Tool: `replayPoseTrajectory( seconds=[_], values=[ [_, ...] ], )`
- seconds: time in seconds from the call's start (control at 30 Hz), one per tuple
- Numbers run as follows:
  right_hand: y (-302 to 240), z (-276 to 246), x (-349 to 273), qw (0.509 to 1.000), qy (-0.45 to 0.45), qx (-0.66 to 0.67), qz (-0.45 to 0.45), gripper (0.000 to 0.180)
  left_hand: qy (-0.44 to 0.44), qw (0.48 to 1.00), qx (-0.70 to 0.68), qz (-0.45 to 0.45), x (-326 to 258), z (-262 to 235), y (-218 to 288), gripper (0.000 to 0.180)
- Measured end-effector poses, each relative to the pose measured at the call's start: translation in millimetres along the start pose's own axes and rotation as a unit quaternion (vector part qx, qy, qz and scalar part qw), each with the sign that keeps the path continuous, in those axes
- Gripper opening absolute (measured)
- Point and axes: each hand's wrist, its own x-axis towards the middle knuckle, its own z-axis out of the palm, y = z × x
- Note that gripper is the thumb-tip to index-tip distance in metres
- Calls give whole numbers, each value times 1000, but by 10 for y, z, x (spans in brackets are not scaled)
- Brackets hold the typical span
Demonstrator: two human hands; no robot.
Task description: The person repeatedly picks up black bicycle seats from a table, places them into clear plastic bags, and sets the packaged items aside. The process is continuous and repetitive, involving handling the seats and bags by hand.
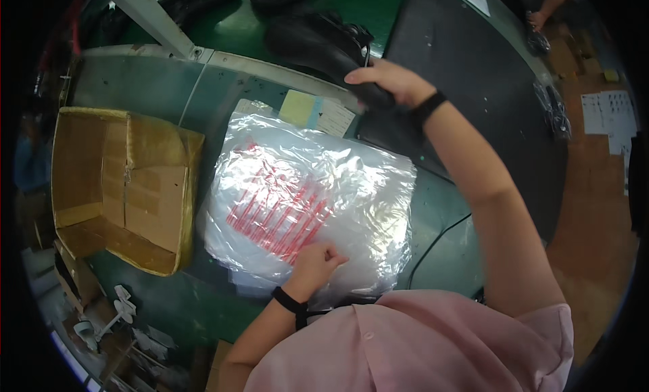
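At the far side of the table my right hand point(399, 84) grips the near end of a long black shoe-like object point(314, 47). Its broad rounded end points away to the left; its exact kind is not clear. My left hand point(316, 267) lies over the near part of a clear plastic bag point(372, 189) with red print, its fingers curled and pinched on the film. The bag is on top of a stack of similar bags, glossy and wrinkled. The black object is beyond the stack's far right corner, apart from the bags.
An open cardboard box point(122, 182) edged with yellow tape stands to the left. Paper slips point(318, 112) lie behind the bags. Other black objects point(203, 3) sit on the green surface beyond a metal rail point(270, 71). Another person's hand point(539, 20) shows at the far right.
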Motion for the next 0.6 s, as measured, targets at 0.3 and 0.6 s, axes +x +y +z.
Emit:
replayPoseTrajectory(
  seconds=[0.3,0.6],
  values=[
    [760,654,-2511,928,288,72,-228,61,40,976,-203,71,22,223,-117,19],
    [1513,1419,-3553,916,341,139,-158,59,20,958,-266,108,-133,608,54,13]
  ],
)
